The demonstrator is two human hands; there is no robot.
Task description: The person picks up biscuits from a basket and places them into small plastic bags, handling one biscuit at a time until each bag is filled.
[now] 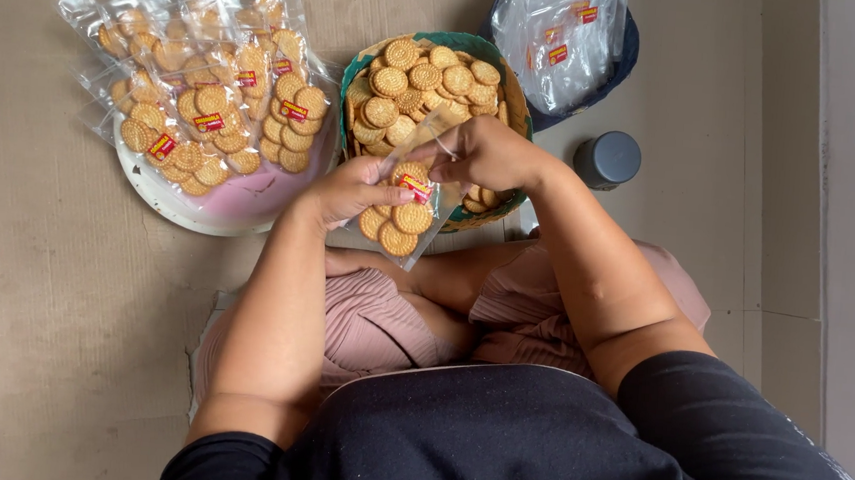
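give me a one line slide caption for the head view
Left hand and right hand hold a clear biscuit bag over a basket of round biscuits, filled bags alongside.

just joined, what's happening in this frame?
A seated person is filling a clear plastic bag with round biscuits. The left hand holds the bag at its side, and the right hand is at its open top. Behind it sits a basket of loose biscuits. Filled bags are piled on a pink tray to the left, and empty bags lie in a dark bowl to the right.
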